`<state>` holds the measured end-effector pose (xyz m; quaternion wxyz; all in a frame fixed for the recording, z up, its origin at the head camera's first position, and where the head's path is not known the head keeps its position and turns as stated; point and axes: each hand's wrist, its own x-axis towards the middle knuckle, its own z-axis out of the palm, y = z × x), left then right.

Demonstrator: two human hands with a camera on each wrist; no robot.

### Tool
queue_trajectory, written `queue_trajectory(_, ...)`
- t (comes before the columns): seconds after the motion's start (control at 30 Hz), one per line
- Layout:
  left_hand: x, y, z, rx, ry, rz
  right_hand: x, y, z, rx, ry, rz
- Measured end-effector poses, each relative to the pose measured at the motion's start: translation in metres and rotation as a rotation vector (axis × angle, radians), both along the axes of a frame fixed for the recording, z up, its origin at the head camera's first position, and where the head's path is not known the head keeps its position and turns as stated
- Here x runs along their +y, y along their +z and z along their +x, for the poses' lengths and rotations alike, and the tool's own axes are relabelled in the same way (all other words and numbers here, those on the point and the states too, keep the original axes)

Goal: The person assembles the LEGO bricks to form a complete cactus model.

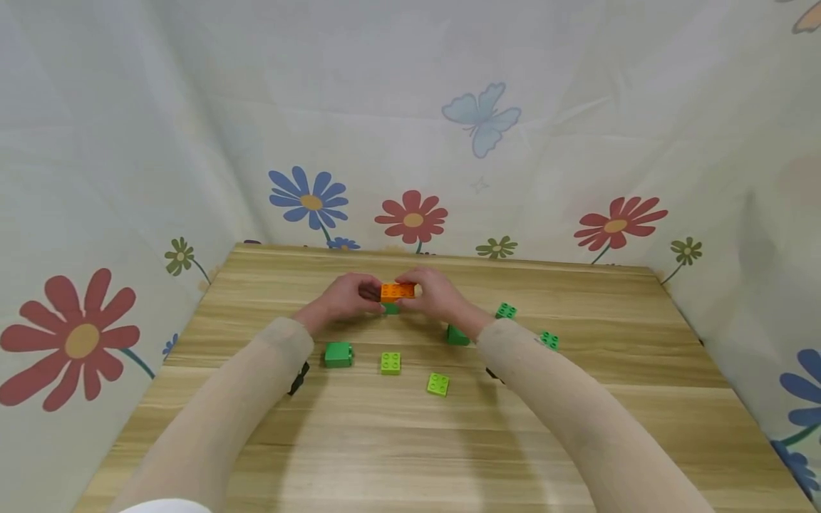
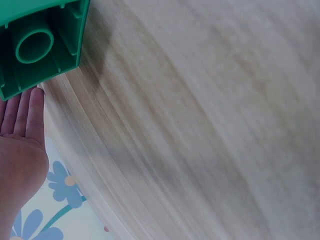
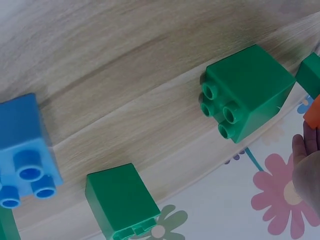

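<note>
At the table's far middle, an orange brick (image 1: 398, 291) with studs on top sits over a green brick (image 1: 390, 308), which is partly hidden. My left hand (image 1: 346, 293) is on the left of this stack, thumb and fingers curved about it, the thumb by the green brick. From the right, my right hand (image 1: 436, 293) pinches the orange brick between thumb and fingers. The right wrist view catches only part of the orange brick (image 3: 313, 114) at its right edge, beside the right hand (image 3: 307, 167).
Nearer me lie a green brick (image 1: 338, 355) on its side and two lime bricks (image 1: 390, 363) (image 1: 438, 385). Green bricks (image 1: 457, 335) (image 1: 506, 311) (image 1: 549, 340) stand around my right forearm. A blue brick (image 3: 22, 130) shows in the right wrist view. Printed cloth borders the wooden table (image 1: 372, 449).
</note>
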<state>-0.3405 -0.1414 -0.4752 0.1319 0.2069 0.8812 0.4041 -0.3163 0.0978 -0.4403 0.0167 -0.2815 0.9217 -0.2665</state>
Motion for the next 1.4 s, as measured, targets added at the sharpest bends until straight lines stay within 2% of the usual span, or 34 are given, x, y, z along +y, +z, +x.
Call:
queue_trajectory(0.4, -0.003, 0.002, 0.002, -0.001, 0.006, -0.004, 0.001, -0.001, 0.0, -0.004, -0.005, -0.008)
queue_trajectory(0.63, -0.003, 0.002, 0.0, -0.006, 0.021, -0.011, 0.003, -0.002, -0.001, -0.008, -0.018, 0.002)
queue_trajectory(1.0, -0.001, 0.003, 0.002, 0.017, 0.001, -0.006, 0.002, -0.005, -0.004, -0.001, -0.012, -0.005)
queue_trajectory(1.23, 0.0, 0.001, 0.001, 0.025, -0.007, -0.012, 0.0, -0.01, -0.006, -0.003, -0.012, -0.016)
queue_trajectory(1.4, 0.001, 0.0, 0.001, 0.026, 0.002, -0.002, -0.001, -0.011, -0.006, -0.005, -0.025, -0.026)
